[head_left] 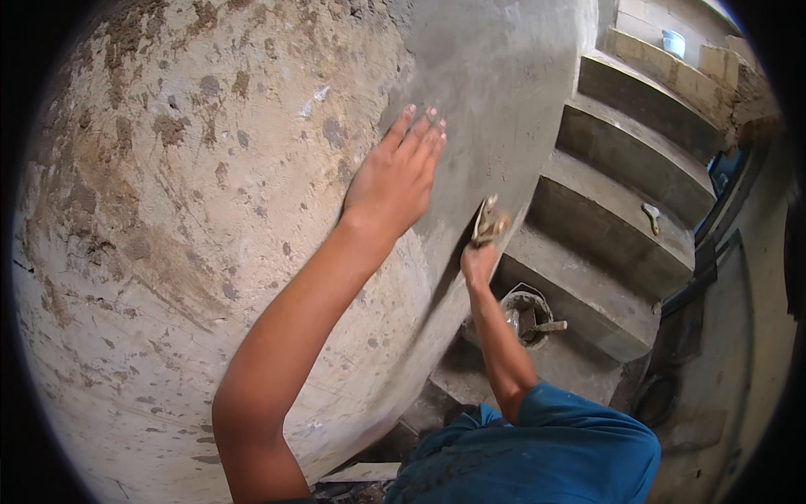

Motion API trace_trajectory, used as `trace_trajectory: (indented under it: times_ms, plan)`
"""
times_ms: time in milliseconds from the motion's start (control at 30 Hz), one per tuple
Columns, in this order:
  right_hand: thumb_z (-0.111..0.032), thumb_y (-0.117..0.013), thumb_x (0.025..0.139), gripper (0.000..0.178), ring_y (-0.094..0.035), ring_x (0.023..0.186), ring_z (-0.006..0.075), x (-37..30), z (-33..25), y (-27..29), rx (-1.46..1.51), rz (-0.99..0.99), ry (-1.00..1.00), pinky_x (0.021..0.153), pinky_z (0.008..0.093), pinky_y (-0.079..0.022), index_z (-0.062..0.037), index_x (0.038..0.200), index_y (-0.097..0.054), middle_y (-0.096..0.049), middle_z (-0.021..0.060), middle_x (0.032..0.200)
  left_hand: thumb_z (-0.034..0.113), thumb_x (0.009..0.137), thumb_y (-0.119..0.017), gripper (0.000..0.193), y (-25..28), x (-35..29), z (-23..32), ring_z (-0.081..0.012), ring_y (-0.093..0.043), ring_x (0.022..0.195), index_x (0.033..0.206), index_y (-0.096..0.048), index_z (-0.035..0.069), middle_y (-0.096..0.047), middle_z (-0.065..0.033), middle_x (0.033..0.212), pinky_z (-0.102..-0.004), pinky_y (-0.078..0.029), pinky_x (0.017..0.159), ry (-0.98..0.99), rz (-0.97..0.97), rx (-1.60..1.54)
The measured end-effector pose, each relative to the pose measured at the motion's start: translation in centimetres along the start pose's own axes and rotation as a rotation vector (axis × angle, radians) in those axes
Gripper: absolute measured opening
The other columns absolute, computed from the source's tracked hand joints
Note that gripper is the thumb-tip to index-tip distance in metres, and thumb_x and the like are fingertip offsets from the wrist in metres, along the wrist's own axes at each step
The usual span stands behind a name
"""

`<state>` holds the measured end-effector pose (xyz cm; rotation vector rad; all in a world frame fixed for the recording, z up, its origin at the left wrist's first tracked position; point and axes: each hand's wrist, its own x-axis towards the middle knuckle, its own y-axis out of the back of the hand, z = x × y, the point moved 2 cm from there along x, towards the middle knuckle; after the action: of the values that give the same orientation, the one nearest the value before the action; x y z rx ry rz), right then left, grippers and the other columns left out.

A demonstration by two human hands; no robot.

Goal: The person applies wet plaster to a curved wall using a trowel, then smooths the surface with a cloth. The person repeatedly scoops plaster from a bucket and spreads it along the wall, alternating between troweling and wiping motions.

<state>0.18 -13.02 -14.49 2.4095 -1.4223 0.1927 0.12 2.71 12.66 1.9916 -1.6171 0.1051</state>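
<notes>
My left hand [395,172] lies with its fingers stretched out against the wall, at the border between the old stained surface [193,176] and the smooth grey plaster [483,76]. Lower and to the right, my right hand [478,259] is closed round a plastering trowel [485,220]. The trowel is seen nearly edge-on and is caked with mortar. It is close to the wet-looking plaster; whether its blade touches the wall I cannot tell.
Concrete stairs [600,214] climb along the wall's right side. A mortar-smeared bucket [514,300] stands on a lower step with a wooden-handled tool [550,326] in it. A brush [651,220] lies on a higher step. A light blue bucket [673,44] stands at the top.
</notes>
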Motion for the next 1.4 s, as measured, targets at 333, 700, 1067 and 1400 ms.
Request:
trace_trajectory:
  times_ms: [333,700,1067,1400]
  plan:
    - [0.002,-0.064,0.083,0.038,-0.074,0.094,0.0468,2.0,-0.8,0.4,0.054,0.005,0.222,0.076,0.0449,-0.057,0.0032,0.12,-0.071,-0.074,0.0288,0.094,0.03,0.11,-0.04,0.056,0.0,0.0,0.3,-0.0163,-0.03,0.161,0.163,-0.045,0.014,-0.042,0.0016,0.171,-0.0453,-0.013,0.137,-0.001,-0.003,0.008]
    - [-0.003,-0.067,0.083,0.041,-0.071,0.098,0.0495,1.9,-0.1,-0.7,-0.009,0.021,0.521,0.079,0.0511,-0.057,0.0014,0.124,-0.066,-0.073,0.0314,0.108,0.03,0.107,-0.044,0.057,-0.4,0.4,0.4,-0.017,-0.031,0.161,0.162,-0.046,0.014,-0.044,0.0016,0.17,-0.0468,-0.012,0.137,-0.003,0.001,-0.021]
    - [-0.004,-0.067,0.083,0.031,-0.074,0.095,0.0477,-3.0,1.2,-0.2,-0.017,-0.116,0.318,0.077,0.0521,-0.058,0.0028,0.113,-0.072,-0.076,0.0282,0.098,0.026,0.105,-0.048,0.056,-0.4,0.4,0.8,-0.0164,-0.034,0.159,0.159,-0.051,0.015,-0.048,0.0019,0.167,-0.0466,-0.015,0.136,-0.002,0.029,-0.059]
    - [0.004,-0.07,0.08,0.062,-0.073,0.107,0.0449,-5.8,1.7,-0.3,-0.082,-0.311,0.133,0.092,0.0482,-0.058,-0.0033,0.141,-0.062,-0.073,0.0269,0.119,0.028,0.104,-0.049,0.054,-0.5,1.2,0.4,-0.0162,-0.035,0.158,0.157,-0.054,0.016,-0.049,0.003,0.166,-0.047,-0.017,0.136,0.024,0.053,-0.024]
